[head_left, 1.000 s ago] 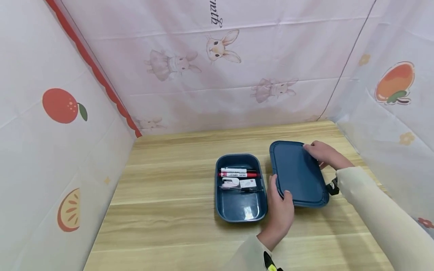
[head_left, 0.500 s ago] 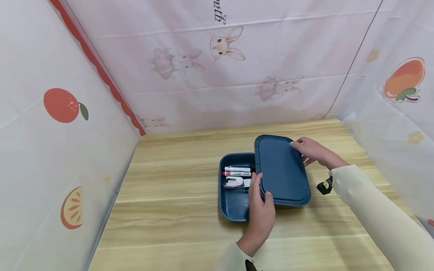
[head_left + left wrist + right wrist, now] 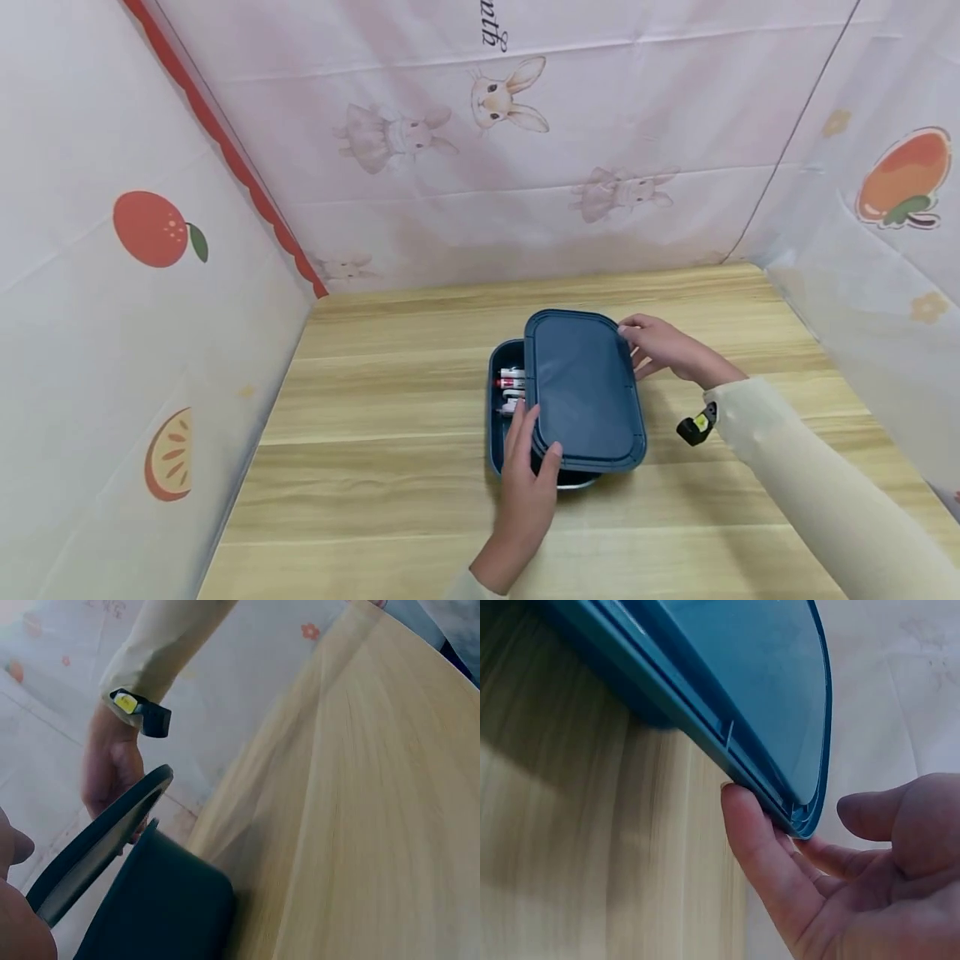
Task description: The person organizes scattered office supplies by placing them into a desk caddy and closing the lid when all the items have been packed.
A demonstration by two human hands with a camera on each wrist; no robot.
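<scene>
A dark blue rectangular lid (image 3: 585, 383) is held tilted over a matching open box (image 3: 501, 442), covering most of it. My left hand (image 3: 522, 492) holds the lid's near left corner between thumb and fingers. At the far right corner, my right hand (image 3: 660, 346) grips the lid's edge. The right wrist view shows fingers (image 3: 761, 855) under the lid's rim. Markers (image 3: 512, 379) and small white stationery show through the gap at the box's left side. In the left wrist view, a gap separates the raised lid (image 3: 97, 840) from the box wall (image 3: 165, 900).
The box stands on a light wood-grain table (image 3: 390, 467). Printed cloth walls enclose its back (image 3: 420, 225) and both sides. A black wrist device (image 3: 697, 423) hangs by the right sleeve.
Both hands have carried the lid leftward, from beside the box to above it. It now hides most of the stationery that was in plain view.
</scene>
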